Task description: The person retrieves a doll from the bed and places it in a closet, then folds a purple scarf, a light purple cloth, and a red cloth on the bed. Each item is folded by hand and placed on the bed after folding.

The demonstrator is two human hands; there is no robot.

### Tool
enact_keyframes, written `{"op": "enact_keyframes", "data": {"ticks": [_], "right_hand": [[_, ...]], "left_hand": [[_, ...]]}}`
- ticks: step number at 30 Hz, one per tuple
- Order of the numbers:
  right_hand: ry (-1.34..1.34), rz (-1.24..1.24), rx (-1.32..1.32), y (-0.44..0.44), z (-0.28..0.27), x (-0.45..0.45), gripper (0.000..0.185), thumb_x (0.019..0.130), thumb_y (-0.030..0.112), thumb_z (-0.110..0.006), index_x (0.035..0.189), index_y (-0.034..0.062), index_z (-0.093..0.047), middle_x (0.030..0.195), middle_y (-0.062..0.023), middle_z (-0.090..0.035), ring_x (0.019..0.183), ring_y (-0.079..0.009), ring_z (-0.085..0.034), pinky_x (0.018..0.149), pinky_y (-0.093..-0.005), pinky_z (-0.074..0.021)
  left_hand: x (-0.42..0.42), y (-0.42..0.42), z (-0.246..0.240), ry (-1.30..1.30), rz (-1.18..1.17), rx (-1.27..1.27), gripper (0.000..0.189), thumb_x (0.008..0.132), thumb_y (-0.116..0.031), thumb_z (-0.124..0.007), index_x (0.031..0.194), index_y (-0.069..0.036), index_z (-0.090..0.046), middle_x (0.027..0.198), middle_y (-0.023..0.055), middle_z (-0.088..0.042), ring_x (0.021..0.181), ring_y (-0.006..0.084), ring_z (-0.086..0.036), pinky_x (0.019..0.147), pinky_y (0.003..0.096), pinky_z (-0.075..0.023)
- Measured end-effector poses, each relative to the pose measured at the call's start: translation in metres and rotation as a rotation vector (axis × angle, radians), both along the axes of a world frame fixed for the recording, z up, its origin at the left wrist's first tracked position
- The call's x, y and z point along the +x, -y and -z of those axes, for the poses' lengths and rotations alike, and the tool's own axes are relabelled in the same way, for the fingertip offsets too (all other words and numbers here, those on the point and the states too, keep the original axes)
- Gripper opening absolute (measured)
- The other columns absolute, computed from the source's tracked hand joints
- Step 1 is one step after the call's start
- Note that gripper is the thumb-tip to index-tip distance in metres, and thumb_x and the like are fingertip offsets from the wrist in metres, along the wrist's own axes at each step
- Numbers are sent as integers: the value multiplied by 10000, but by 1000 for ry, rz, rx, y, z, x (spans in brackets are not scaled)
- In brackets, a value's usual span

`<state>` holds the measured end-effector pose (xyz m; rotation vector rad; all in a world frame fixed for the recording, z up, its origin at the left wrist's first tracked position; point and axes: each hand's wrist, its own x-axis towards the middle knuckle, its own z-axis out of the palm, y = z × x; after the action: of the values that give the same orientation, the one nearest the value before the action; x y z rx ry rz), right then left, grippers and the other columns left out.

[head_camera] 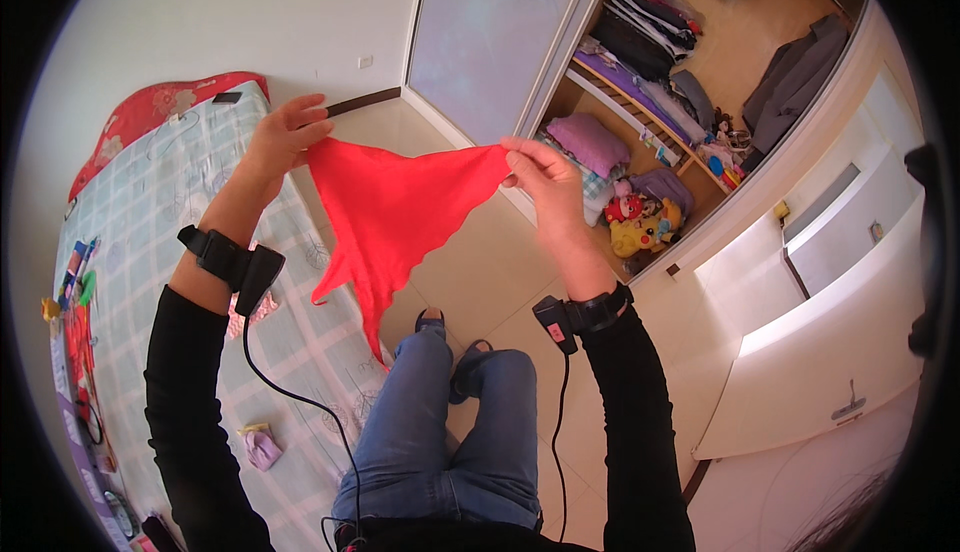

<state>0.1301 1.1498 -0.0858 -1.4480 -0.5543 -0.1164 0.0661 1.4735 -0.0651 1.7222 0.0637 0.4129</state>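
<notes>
A bright red cloth [405,207], roughly triangular like a neckerchief, is stretched in the air between my two hands. At its upper left corner my left hand [289,136] grips the edge, several fingers spread above it. My right hand [544,173] pinches the opposite corner between thumb and fingertips. The top edge sags slightly, and the loose part drapes down in folds to narrow pointed ends on the left, above the bed's edge and my knee. Each wrist wears a black strapped device with a cable.
A bed with a checked sheet [300,357] lies to the left, bearing a small purple cloth item [261,448] and a dark phone-like object [227,98]. An open wardrobe [720,34] at right holds folded clothes and plush toys [637,233]. A white door [810,372] stands farther right.
</notes>
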Motion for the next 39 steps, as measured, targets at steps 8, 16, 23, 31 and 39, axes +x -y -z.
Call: {"op": "enact_keyframes", "data": {"ticks": [8,16,23,31,39], "right_hand": [[94,86,91,14,-45,-2,211,904,57,-597,1091,-13,-666,933,-41,-676,744,-90,-606,686,-219,-498],[92,162,41,43,-53,13,239,912,55,-590,1137,-1,-650,1007,-59,-678,810,-87,-623,716,-226,-524],[47,196,-17,56,-36,28,245,906,77,-601,1133,0,-653,1015,-50,-679,820,-88,-624,722,-229,-522],[44,130,24,53,-43,11,238,918,61,-565,1124,-29,-643,1078,-81,-657,857,-100,-609,731,-243,-514],[36,-25,-135,104,1,-97,203,896,6,-531,1040,-38,-666,1016,-124,-655,825,-173,-614,760,-297,-489]], "left_hand": [[-6,31,-11,-22,452,355,466,691,90,-643,1150,7,-618,1103,86,-614,869,156,-623,753,273,-516],[20,43,-12,-129,340,388,375,737,36,-648,1112,37,-636,986,106,-667,773,159,-637,696,280,-518],[49,36,-1,16,299,329,317,780,29,-644,1097,47,-643,1014,121,-673,890,169,-645,782,290,-533],[37,30,-11,84,246,375,262,788,24,-652,1049,44,-656,989,77,-675,916,151,-633,825,274,-514],[-102,53,17,129,279,599,202,718,63,-720,901,-12,-680,822,65,-630,760,131,-612,687,256,-497]]}}
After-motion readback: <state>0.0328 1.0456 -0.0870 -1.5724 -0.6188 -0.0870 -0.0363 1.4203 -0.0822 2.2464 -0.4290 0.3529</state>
